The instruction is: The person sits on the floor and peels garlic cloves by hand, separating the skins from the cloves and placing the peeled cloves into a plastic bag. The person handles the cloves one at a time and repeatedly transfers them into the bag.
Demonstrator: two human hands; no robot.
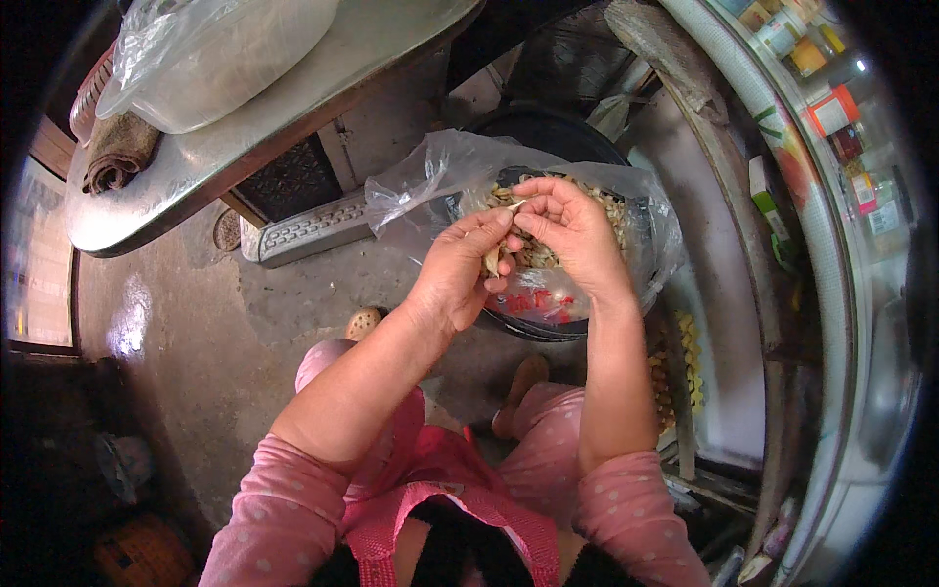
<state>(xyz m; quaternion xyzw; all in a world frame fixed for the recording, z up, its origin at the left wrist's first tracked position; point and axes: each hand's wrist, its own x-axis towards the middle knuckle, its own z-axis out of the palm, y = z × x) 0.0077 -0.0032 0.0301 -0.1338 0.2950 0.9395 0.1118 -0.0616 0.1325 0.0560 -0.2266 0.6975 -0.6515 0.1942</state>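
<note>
Both hands meet over a clear plastic bag [411, 183] that lies open across a dark round tub [539, 132]. Inside the bag are many small pale, brownish pieces [539, 253], perhaps garlic cloves or beans in their skins; I cannot tell which. My left hand [469, 253] pinches a small pale piece [518, 207] between thumb and forefinger, and another pale piece [492, 260] rests against its curled fingers. The fingertips of my right hand [568, 227] close on the other end of the pinched piece. Red writing shows on the bag's near side.
A metal-topped table [293, 81] at the upper left bears a plastic-covered container [227, 66] and a rolled brown cloth [121, 150]. Jars [832, 110] stand along the right on a surface with a patterned cover [799, 176]. My slippered feet [364, 321] are on the concrete floor near the tub.
</note>
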